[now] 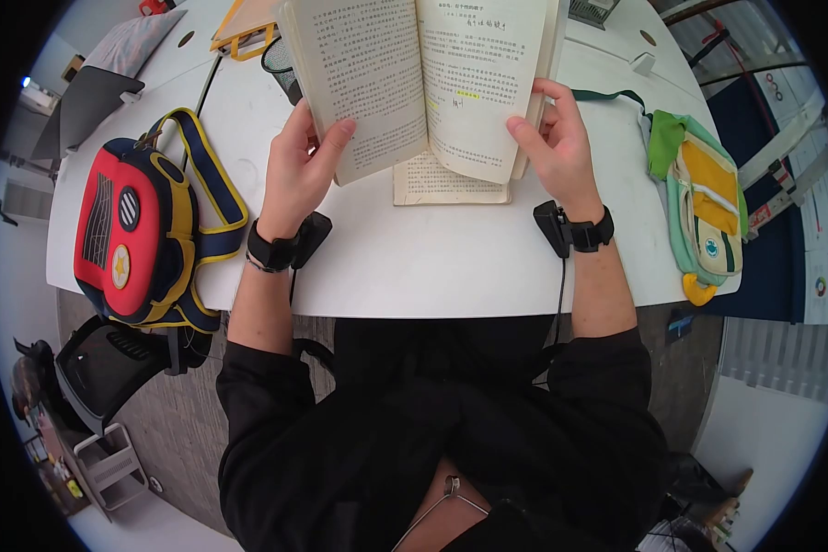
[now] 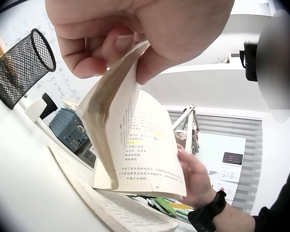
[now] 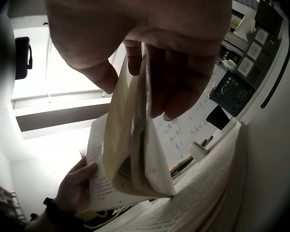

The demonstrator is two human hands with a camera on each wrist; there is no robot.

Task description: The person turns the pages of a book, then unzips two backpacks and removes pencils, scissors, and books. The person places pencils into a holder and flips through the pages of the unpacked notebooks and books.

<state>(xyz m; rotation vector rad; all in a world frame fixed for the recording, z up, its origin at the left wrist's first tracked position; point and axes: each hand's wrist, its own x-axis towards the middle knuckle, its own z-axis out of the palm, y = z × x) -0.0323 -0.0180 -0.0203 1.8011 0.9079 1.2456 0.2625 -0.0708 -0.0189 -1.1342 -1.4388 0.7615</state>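
Note:
An open book (image 1: 377,87) with printed text and yellow highlighting is held up over the table. At its left edge my left hand (image 1: 299,166) grips the pages, thumb on the printed side and fingers behind. My right hand (image 1: 566,152) holds the opposite edge the same way, its thumb on the right page. The left wrist view shows the left hand (image 2: 140,34) pinching the thick left half of the book. In the right wrist view the right hand (image 3: 140,43) pinches the other half from above. Beneath it a second open book (image 1: 451,191) lies on the table.
On the white table (image 1: 414,267), a red and navy backpack (image 1: 124,239) lies at left and a green and yellow bag (image 1: 704,202) at right. A black mesh pen holder (image 2: 21,67) stands behind the book. A dark laptop (image 1: 92,106) is at far left.

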